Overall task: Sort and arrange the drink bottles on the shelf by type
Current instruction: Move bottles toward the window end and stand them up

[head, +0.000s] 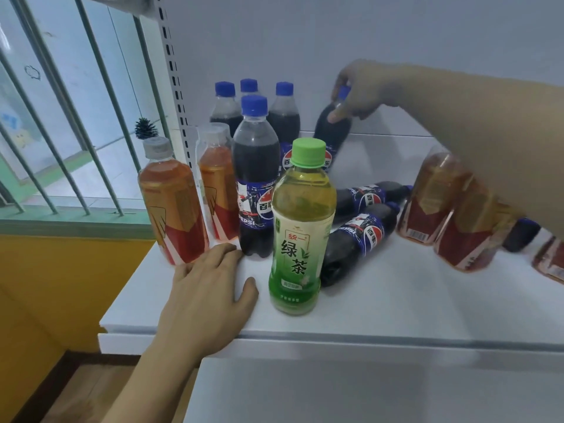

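flat on the white shelf board (381, 303) lies the left hand (207, 288), palm down with fingers spread and nothing in it, its fingertips just beside the base of an upright amber tea bottle with a grey cap and red-orange label (174, 203). just right of the thumb stands a clear green tea bottle with a green cap (300, 227), at the front. behind it stands a dark cola bottle with a blue cap (256, 178), a second amber tea bottle (215, 181) to its left, and three more blue-capped cola bottles (283, 114) upright in a cluster against the back wall. the right hand (363, 90) reaches across and grips a tilted cola bottle (332, 129) at its neck, fingers closed round the cap end, base near the back of the shelf. two cola bottles (363, 233) lie on their sides right of the green tea. further right, partly behind the right forearm, stand blurred amber tea bottles with red labels (433, 199).
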Available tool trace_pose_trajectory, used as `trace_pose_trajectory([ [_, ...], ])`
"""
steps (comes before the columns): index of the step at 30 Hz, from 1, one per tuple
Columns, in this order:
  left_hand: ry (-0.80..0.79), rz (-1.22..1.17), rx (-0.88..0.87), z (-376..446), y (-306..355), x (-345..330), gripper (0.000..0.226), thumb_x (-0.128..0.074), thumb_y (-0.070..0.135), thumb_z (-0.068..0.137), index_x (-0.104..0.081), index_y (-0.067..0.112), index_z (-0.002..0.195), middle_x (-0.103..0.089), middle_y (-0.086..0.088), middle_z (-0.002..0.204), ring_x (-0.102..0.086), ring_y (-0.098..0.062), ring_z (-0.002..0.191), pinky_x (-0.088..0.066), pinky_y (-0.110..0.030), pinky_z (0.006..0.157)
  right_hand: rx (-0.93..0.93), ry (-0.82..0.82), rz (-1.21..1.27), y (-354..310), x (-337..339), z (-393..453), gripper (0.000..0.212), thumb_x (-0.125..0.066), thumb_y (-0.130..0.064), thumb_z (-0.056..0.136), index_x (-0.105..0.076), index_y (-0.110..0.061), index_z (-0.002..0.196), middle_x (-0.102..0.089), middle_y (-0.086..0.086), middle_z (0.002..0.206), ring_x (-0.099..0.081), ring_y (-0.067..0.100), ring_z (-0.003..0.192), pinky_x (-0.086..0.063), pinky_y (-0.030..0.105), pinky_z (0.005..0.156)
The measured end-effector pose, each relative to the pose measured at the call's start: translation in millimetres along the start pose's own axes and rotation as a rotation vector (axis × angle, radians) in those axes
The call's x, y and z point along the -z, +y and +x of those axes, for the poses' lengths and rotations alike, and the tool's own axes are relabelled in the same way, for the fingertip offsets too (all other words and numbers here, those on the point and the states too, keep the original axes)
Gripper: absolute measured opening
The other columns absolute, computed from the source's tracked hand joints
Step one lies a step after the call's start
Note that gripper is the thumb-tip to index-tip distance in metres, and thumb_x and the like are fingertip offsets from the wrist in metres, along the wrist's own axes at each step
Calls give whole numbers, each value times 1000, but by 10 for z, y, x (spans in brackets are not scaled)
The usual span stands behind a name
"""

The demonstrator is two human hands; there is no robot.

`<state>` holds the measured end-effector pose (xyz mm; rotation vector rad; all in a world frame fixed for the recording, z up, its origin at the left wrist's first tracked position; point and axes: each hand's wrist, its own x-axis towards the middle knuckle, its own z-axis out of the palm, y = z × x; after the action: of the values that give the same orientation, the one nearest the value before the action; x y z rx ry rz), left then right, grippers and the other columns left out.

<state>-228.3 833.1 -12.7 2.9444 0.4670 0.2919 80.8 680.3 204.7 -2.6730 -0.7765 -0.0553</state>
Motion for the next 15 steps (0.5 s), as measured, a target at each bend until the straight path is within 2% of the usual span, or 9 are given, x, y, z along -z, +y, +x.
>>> trace_pose_trajectory([
  [1,-1,1,0,3,5,10,63,-25,59,94,-37,32,149,-39,15,154,-40,-9,139,-28,-37,115,1,46,41,-45,-34,-6,49,-88,-28,78,-64,-10,117,-64,11,102,-64,23,72,-57,32,64],
  [4,2,-1,1,12,10,15,58,-31,57,99,-35,32,150,-37,14,156,-37,-9,141,-25,-36,117,0,133,146,-147,-139,-15,65,-93,-25,70,-61,-13,125,-60,10,118,-66,30,96,-62,45,81],
  [5,5,-2,3,15,9,17,57,-32,57,99,-35,33,150,-37,14,156,-37,-9,141,-25,-36,117,-1,153,208,-159,-160,2,68,-94,-24,68,-60,-15,126,-60,9,121,-65,31,100,-62,47,83],
  [7,6,-5,7,14,7,7,56,-33,56,99,-36,33,150,-38,14,155,-38,-9,140,-25,-36,118,16,176,315,-140,-194,27,66,-93,-20,69,-59,-16,125,-62,11,123,-65,29,98,-62,48,83],
  [11,3,-8,3,10,3,11,56,-32,56,100,-36,32,150,-37,13,156,-37,-10,141,-26,-38,118,18,179,353,-52,-269,6,63,-85,-15,78,-52,-14,132,-63,12,118,-69,30,97,-62,46,84],
  [13,1,-8,0,13,6,16,57,-33,56,100,-36,31,151,-37,12,157,-37,-11,142,-26,-39,119,-29,205,204,37,-283,-61,47,-72,-6,85,-56,-4,130,-65,16,114,-71,33,91,-62,45,84],
  [15,-2,-9,1,16,4,13,57,-33,56,100,-37,31,151,-38,11,157,-38,-11,142,-26,-40,118,-50,184,-153,156,-319,-145,34,-60,-3,87,-65,5,119,-71,21,102,-71,36,84,-62,44,80],
])
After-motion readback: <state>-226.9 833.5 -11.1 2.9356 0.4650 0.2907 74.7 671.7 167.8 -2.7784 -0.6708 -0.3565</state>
